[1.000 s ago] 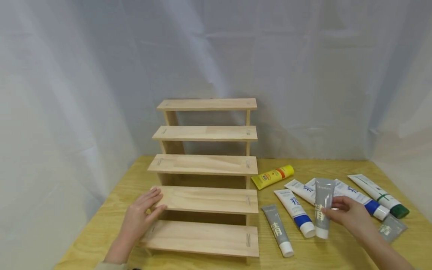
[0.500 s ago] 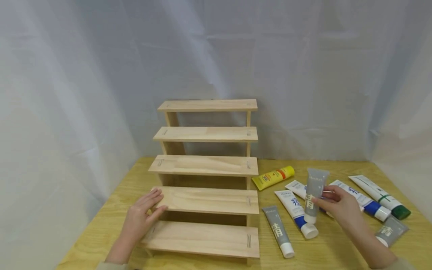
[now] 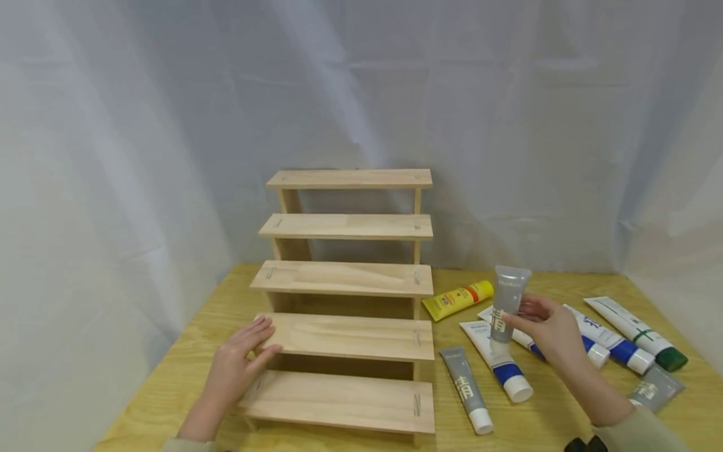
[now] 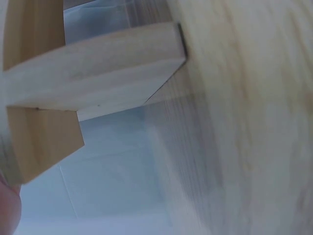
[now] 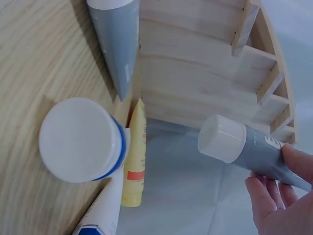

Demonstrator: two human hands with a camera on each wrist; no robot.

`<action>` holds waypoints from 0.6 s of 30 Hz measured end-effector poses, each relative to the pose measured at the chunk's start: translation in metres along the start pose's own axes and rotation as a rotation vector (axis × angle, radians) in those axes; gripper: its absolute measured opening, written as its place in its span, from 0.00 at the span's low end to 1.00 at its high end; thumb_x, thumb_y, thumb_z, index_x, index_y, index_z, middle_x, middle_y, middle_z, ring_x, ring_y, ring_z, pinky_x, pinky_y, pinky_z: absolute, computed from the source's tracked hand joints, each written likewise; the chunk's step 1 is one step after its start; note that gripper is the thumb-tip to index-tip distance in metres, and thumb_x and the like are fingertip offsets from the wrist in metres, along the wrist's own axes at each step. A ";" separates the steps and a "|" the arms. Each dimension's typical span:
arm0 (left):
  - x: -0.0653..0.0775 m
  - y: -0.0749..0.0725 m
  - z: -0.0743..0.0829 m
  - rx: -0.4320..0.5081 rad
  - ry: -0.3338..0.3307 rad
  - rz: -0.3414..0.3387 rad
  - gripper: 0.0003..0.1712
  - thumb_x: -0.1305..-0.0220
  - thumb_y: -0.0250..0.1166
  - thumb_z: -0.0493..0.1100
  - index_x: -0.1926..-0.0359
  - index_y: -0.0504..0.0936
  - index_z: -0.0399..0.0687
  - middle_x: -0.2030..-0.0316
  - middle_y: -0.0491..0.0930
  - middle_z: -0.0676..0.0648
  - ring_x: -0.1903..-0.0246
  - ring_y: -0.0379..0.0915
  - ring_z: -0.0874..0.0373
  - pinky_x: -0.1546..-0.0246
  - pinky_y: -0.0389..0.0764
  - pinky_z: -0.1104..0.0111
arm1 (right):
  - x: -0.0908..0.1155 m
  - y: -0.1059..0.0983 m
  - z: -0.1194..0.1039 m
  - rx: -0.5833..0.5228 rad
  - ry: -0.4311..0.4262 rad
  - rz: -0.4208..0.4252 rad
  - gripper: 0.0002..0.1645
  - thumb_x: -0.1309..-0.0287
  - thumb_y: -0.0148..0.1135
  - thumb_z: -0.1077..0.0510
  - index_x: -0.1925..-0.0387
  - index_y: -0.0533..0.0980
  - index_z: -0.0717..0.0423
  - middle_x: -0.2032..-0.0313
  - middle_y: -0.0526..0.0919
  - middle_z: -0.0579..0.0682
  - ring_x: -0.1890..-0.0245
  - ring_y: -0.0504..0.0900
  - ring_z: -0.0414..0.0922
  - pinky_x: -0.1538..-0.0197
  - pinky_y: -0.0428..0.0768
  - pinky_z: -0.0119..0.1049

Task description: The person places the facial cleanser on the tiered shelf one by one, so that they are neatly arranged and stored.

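Note:
In the head view my right hand [image 3: 550,329] pinches a grey squeeze tube [image 3: 507,295] between thumb and fingers. The tube stands nearly upright in the air, white cap down, overlapping a white-and-blue tube [image 3: 486,345]. From the right wrist, the held tube's cap [image 5: 222,138] shows apart from the tabletop, with the wooden rack behind it. My left hand [image 3: 237,355] rests on the left end of a five-step style wooden rack [image 3: 344,336], at the second-lowest shelf, fingers fairly straight. In the left wrist view just a fingertip [image 4: 9,208] peeks in beside the wood.
Right of the rack lie a grey tube [image 3: 464,386], a yellow tube [image 3: 459,300], several white-and-blue tubes, a white-and-green tube [image 3: 635,329] and another grey tube [image 3: 655,388]. A pale plastic sheet [image 3: 508,125] hangs behind the wooden table [image 3: 169,389].
My right hand has carried the grey tube leftward and up, away from the tubes on the right. The left hand has stayed at the rack.

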State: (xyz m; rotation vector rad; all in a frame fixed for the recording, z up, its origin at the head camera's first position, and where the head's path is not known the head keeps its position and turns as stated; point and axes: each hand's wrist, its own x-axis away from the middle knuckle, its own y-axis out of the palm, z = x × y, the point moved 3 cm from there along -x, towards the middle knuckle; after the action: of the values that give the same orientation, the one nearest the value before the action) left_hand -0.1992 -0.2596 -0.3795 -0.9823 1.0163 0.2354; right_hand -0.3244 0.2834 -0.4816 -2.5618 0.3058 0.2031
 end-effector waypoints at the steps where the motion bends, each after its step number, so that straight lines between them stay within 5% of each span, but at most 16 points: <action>1: 0.000 0.000 0.000 -0.002 0.001 0.001 0.21 0.57 0.69 0.46 0.63 0.81 0.34 0.57 0.78 0.39 0.57 0.74 0.44 0.49 0.68 0.68 | 0.001 0.000 -0.007 -0.006 0.004 -0.006 0.40 0.66 0.68 0.36 0.47 0.68 0.42 0.58 0.78 0.43 0.60 0.78 0.40 0.68 0.81 0.29; 8: 0.000 0.001 -0.001 -0.005 -0.007 -0.012 0.21 0.58 0.70 0.44 0.64 0.81 0.34 0.58 0.78 0.38 0.57 0.74 0.43 0.45 0.60 0.78 | 0.024 -0.009 -0.077 -0.150 0.030 -0.085 0.37 0.61 0.69 0.43 0.47 0.69 0.51 0.55 0.78 0.49 0.59 0.78 0.41 0.61 0.81 0.40; 18: -0.002 0.000 0.000 -0.004 -0.011 -0.016 0.21 0.60 0.71 0.44 0.65 0.81 0.33 0.60 0.78 0.37 0.58 0.75 0.43 0.46 0.57 0.84 | 0.016 -0.001 -0.096 -0.226 0.030 -0.079 0.38 0.62 0.70 0.45 0.47 0.69 0.51 0.54 0.78 0.51 0.57 0.77 0.45 0.60 0.80 0.43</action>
State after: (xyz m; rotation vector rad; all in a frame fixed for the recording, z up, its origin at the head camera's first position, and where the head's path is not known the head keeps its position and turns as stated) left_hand -0.2000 -0.2589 -0.3780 -0.9913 0.9981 0.2294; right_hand -0.3007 0.2296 -0.4043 -2.7970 0.2017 0.1785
